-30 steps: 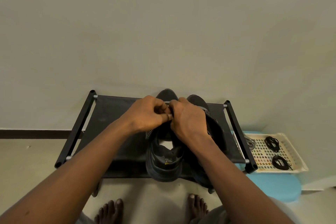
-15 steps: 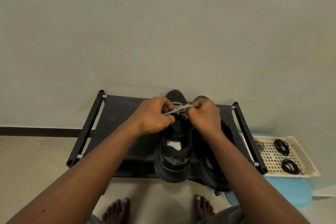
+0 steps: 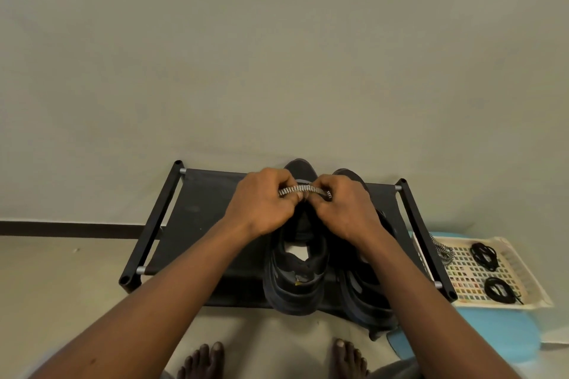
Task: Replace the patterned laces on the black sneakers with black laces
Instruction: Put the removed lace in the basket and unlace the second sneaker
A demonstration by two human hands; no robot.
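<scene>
Two black sneakers stand side by side on a black shoe rack (image 3: 197,215), heels toward me: the left sneaker (image 3: 295,280) and the right sneaker (image 3: 366,295). Above the left sneaker's tongue, my left hand (image 3: 261,203) and my right hand (image 3: 345,206) both pinch a black-and-white patterned lace (image 3: 297,189), bunched and stretched between the fingers. Two coiled black laces (image 3: 484,255) (image 3: 498,289) lie in a cream perforated tray (image 3: 520,274) at the right. Another patterned lace (image 3: 441,251) lies at the tray's left edge.
The rack stands against a plain wall. The tray rests on a light blue stool (image 3: 505,338) to the rack's right. My bare feet (image 3: 203,360) are on the pale floor just in front of the rack.
My hands rose slightly from the left sneaker's tongue and drew apart, pulling a bunched length of patterned lace into view between them. The view shifted left a little.
</scene>
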